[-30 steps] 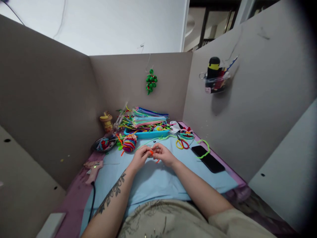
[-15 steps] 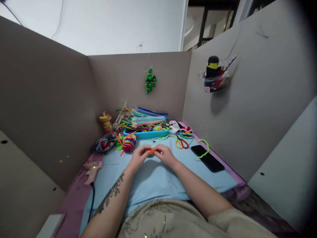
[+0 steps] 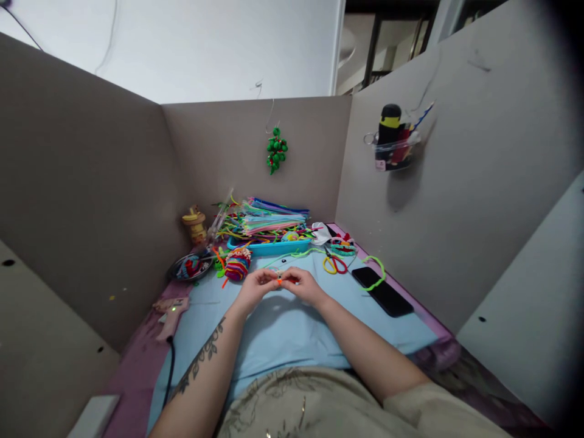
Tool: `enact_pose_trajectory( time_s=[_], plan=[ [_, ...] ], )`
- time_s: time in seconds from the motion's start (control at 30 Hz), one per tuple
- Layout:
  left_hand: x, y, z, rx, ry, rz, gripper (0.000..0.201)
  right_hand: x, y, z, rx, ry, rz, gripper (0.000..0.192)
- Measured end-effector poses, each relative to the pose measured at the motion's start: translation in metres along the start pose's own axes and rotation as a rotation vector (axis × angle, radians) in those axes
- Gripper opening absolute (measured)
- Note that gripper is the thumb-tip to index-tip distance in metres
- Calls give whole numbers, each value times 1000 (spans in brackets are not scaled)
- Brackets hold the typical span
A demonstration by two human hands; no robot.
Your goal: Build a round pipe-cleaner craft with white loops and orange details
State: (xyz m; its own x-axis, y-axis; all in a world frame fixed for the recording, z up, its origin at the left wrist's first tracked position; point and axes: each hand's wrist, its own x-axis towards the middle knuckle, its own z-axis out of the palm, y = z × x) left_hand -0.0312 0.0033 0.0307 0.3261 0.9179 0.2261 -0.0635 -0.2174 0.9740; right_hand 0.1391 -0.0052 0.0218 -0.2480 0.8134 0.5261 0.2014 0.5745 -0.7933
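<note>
My left hand [image 3: 256, 287] and my right hand [image 3: 305, 286] meet above the blue cloth, fingertips pinched together. Between them shows a small orange piece [image 3: 280, 281], its kind too small to make out. Both hands are closed on it, and the fingers cover most of it. Something pale and greenish peeks out just behind the fingertips, mostly hidden. Left of my left hand lies a striped multicoloured bundle [image 3: 238, 264]. Beyond my right hand rest scissors [image 3: 335, 263] with one yellow and one red handle.
A blue tray [image 3: 269, 249] piled with pipe cleaners [image 3: 276, 219] stands at the back. A black phone [image 3: 383, 293] with a green pipe cleaner [image 3: 378, 277] across it lies right. At left are a pink glue gun [image 3: 172, 316] and a dark bowl [image 3: 176, 271]. Grey partitions enclose the table.
Both hands stay in nearly the same place. The fingers have shifted slightly around the orange piece, which now shows a little lower between the fingertips.
</note>
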Motion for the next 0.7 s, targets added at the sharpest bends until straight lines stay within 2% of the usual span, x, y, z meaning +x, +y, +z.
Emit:
enact_pose_trajectory(
  time_s=[0.13,0.37,0.47,0.7],
  plan=[
    [-1,3,-3,52,-78,-15,26,-1,4,0,125,-136,73,17],
    [-3,6,-8,176,-234,12,31,0,7,-1,127,-204,107,16],
    [-1,3,-9,305,-254,127,30,0,5,-1,139,-154,149,16],
    [2,-7,-3,535,-100,428,23,0,9,4,12,38,148,13]
  ],
)
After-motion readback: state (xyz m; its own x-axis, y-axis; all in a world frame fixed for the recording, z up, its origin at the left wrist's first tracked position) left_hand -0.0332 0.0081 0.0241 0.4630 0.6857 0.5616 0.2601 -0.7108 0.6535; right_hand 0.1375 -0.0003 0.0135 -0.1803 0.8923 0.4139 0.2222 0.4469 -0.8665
